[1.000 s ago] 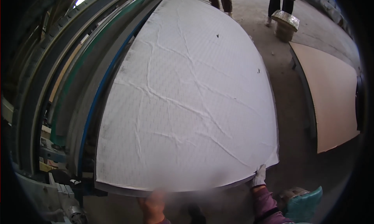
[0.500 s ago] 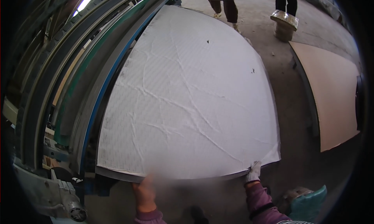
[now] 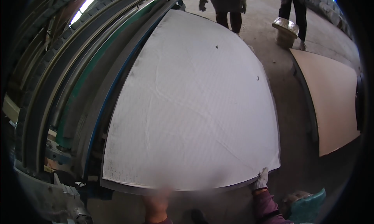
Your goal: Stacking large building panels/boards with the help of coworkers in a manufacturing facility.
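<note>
A grey floor (image 3: 257, 19) is seen around and beyond the work. On it, the middle of the view is filled by a broad white sheet (image 3: 194, 107), laid flat, faintly creased, with a dark border (image 3: 124, 188) showing beneath its near edge. The left side is taken up by long dark rails (image 3: 34, 122) running away from the viewer, with a blue strip (image 3: 103, 107) set nearest the sheet and a green strip (image 3: 63, 135) farther out. At the right, well apart from the sheet, a tan panel (image 3: 331, 103) is seen. Past the far end, one person (image 3: 229, 3) and, farther right, another person (image 3: 298, 11) are partly shown; a shiny-topped bundle (image 3: 286, 27) is placed near the second. A teal item (image 3: 309, 206) is seen at the lower right. The left hand (image 3: 156, 206) is held at the near edge; its fingertips are blurred, so whether they are closed cannot be told. The right hand (image 3: 262, 178), gloved in white, is clamped on the sheet's edge near the near right corner. Two small dark marks (image 3: 217, 47) are borne by the sheet.
</note>
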Demonstrator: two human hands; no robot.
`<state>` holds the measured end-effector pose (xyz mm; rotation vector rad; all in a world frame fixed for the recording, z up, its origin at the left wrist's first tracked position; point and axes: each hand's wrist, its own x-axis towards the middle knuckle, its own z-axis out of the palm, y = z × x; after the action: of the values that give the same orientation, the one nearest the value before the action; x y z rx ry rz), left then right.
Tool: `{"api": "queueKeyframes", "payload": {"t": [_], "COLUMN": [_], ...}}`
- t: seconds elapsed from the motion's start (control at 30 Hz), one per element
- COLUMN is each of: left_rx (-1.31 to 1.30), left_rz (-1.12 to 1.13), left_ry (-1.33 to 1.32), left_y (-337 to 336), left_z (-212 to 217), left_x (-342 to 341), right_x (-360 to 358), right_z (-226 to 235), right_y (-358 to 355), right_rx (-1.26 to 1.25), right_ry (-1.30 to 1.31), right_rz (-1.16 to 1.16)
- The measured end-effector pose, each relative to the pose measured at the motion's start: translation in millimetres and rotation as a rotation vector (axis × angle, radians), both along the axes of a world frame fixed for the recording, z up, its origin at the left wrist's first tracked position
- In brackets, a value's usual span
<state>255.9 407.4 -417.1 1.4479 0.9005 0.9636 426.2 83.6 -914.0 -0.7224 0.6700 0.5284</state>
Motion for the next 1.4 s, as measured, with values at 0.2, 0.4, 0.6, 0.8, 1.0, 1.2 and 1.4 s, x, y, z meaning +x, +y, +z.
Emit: {"api": "queueKeyframes", "payload": {"t": [0.2,0.4,0.6,0.8,1.0,1.2,1.4], "left_rx": [-0.265,1.024,-0.411,-0.161,0.053,-0.068,-0.233], "left_rz": [-0.001,-0.211,0.027,-0.053,-0.005,0.017,-0.04], "left_ry": [-0.076,0.703,-0.392,-0.002,0.038,-0.123,0.009], "left_y": [19,60,70,67,128,101,134], "left_z": [7,-38,-57,15,-15,6,-6], "left_x": [9,-37,-43,22,5,22,-2], "right_x": [7,7,4,-7,-13,-17,-23], "right_z": [26,84,68,21,117,175,171], "right_y": [56,90,109,117,168,173,182], "right_rx": [-0.254,-0.301,-0.258,-0.346,-0.076,-0.058,-0.042], "right_ry": [0.087,0.096,0.139,0.069,0.262,0.274,0.323], "right_rz": [-0.066,-0.014,-0.007,-0.027,0.058,0.039,0.084]}}
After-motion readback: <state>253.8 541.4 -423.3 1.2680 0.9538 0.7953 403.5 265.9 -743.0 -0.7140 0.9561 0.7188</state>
